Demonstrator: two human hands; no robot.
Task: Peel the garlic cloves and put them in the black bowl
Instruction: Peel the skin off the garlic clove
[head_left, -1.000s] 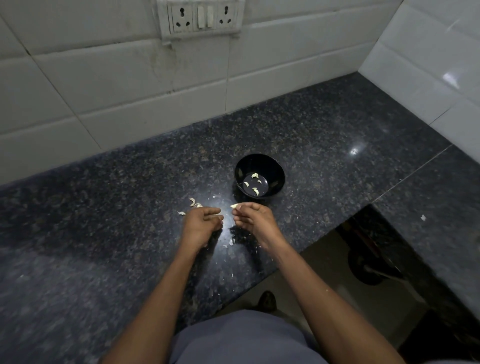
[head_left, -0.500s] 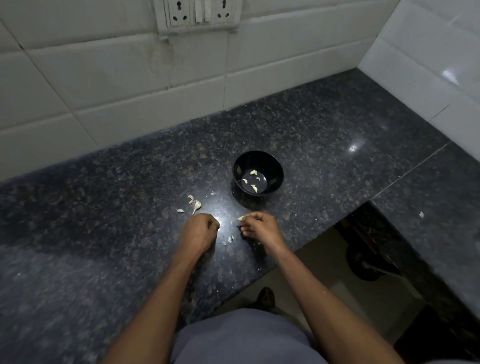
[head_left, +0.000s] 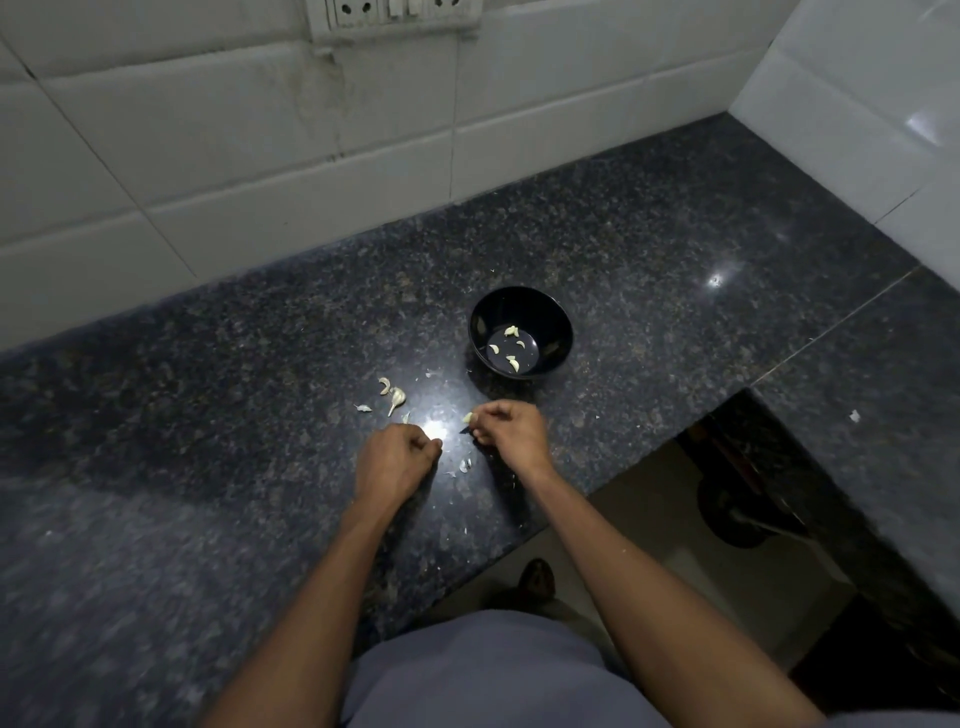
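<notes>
Since the earlier frame, the hands had drawn apart. The right hand pinched a garlic clove near the black bowl; the left hand was curled, contents unseen. The clove looked light, firm and slippery, best gripped at its ends.

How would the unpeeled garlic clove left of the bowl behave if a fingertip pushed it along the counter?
The unpeeled clove looks small, so probably light. The granite counter is glossy, so it would likely skid. Its curved shape may make it pivot rather than roll.
</notes>
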